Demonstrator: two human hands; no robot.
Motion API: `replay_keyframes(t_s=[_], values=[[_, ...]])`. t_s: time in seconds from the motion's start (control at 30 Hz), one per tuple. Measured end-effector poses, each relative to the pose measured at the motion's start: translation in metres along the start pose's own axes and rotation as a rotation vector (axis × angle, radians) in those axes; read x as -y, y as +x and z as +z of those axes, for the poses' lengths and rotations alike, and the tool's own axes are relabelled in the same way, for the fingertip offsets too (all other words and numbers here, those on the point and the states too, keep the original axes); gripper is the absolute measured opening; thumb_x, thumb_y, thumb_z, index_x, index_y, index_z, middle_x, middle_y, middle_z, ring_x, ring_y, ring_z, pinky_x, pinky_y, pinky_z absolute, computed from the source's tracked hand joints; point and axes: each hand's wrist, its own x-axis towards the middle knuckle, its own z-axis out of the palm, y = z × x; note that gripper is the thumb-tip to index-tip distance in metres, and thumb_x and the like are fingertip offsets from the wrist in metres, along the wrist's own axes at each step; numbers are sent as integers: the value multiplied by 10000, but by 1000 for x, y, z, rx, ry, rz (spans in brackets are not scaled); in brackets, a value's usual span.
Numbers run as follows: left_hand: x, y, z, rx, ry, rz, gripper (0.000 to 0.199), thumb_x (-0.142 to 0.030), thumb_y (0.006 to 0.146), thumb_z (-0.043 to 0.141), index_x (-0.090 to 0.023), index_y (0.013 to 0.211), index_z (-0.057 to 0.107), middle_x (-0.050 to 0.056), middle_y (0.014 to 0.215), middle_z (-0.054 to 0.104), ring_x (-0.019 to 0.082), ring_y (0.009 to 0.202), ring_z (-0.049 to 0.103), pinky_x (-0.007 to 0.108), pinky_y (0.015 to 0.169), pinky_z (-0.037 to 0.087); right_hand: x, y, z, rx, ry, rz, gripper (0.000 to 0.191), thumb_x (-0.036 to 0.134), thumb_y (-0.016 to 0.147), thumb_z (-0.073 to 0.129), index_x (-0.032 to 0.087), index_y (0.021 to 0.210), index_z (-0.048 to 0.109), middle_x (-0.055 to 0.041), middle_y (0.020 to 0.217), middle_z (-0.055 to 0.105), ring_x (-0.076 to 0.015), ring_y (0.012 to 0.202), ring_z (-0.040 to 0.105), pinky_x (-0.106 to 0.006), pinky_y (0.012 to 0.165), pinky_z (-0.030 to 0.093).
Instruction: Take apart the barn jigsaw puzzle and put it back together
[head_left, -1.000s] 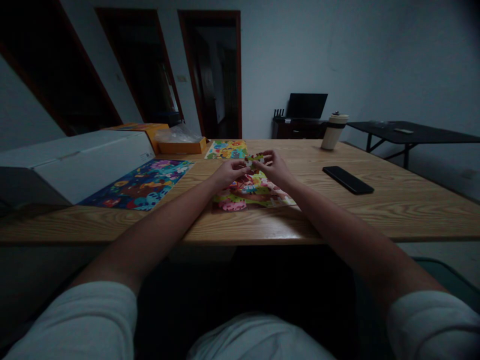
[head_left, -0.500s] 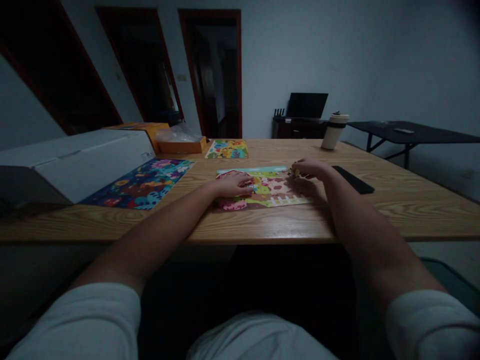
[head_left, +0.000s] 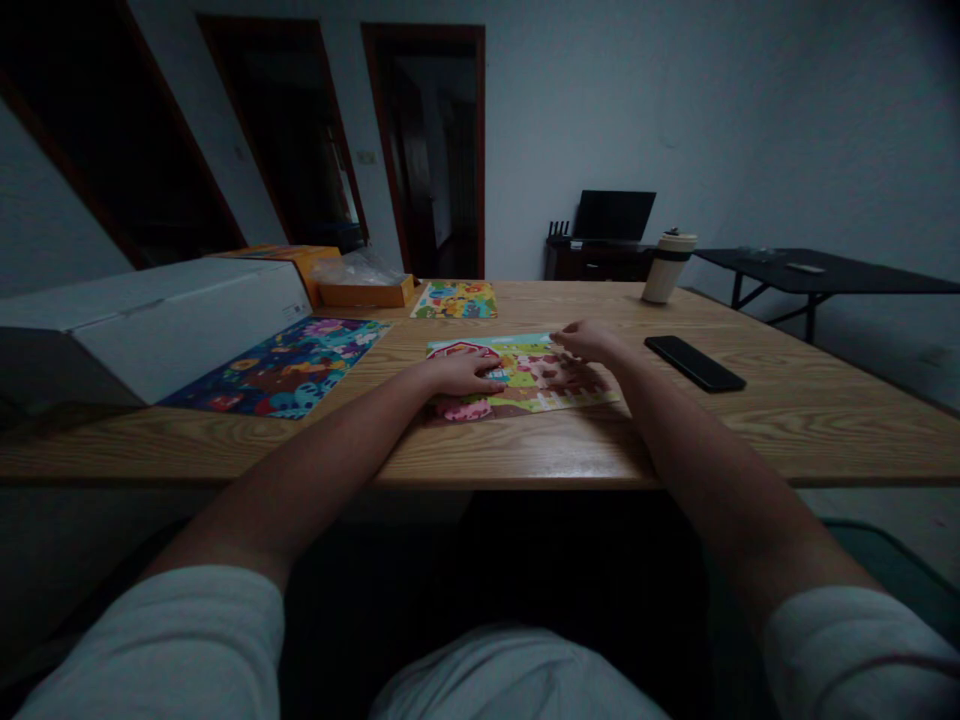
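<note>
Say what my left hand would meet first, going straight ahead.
Sliding across the flat, colourful farm-picture puzzle, your left hand would probably meet your bare right forearm first, though its height is unclear.

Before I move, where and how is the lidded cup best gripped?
I'd wrap the lidded cup around its pale body below the dark band, coming level from the near side: it stands upright, taller than wide, near the table's far edge.
</note>
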Motion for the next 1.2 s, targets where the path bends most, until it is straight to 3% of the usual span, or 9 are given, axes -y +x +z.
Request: replay_keyframes(t_s=[0.13, 0.37, 0.57, 0.77, 0.9, 1.2], values=[[-2, 0, 1, -10, -34, -12, 862, -776, 825, 436, -247, 1504, 396, 125, 1572, 341, 322, 1421, 344, 425, 1147, 245, 19, -13, 4, 115, 258, 35, 382, 492, 800, 682, 160, 987, 702, -84, 704, 685, -201, 601, 619, -304, 574, 470], [2, 4, 2, -21, -22, 15, 855, -763, 818, 454, -226, 1483, 433, 132, 1546, 392, 322, 1380, 403, 400, 1122, 284, 8, -17, -3, 165, 729, 247, 289, 400, 872, 603, 174, 1051, 627, -101, 795, 695, -182, 623, 621, -295, 584, 533], [7, 7, 4, -23, 3, 42, 855, -772, 821, 436, -231, 1483, 427, 125, 1549, 389, 307, 1386, 396, 384, 1122, 284, 9, -12, 2, 197, 710, 224, 206, 333, 894, 560, 161, 946, 662, -81, 733, 650, -146, 555, 541, -260, 532, 497], [-1, 0, -1, -16, -6, 35, 840, -755, 841, 426, -222, 1491, 415, 132, 1546, 392, 300, 1387, 397, 376, 1122, 286, 15, -15, 0, 206, 436, 133, 191, 317, 878, 593, 170, 872, 716, -70, 847, 684, -143, 631, 597, -262, 568, 475], [-1, 0, -1, -25, -11, 39, 821, -749, 839, 438, -240, 1484, 426, 121, 1547, 395, 296, 1383, 403, 374, 1123, 281, 15, -16, -1, 226, 529, 121, 181, 344, 859, 648, 177, 903, 700, -75, 842, 702, -148, 584, 626, -273, 535, 492], [0, 1, 0, -29, -12, 38, 798, -726, 846, 453, -244, 1482, 432, 116, 1543, 402, 297, 1380, 404, 379, 1120, 287, 14, -10, 18, 401, 714, 83, 286, 392, 829, 708, 197, 1033, 659, -52, 739, 713, -148, 534, 642, -227, 443, 493]])
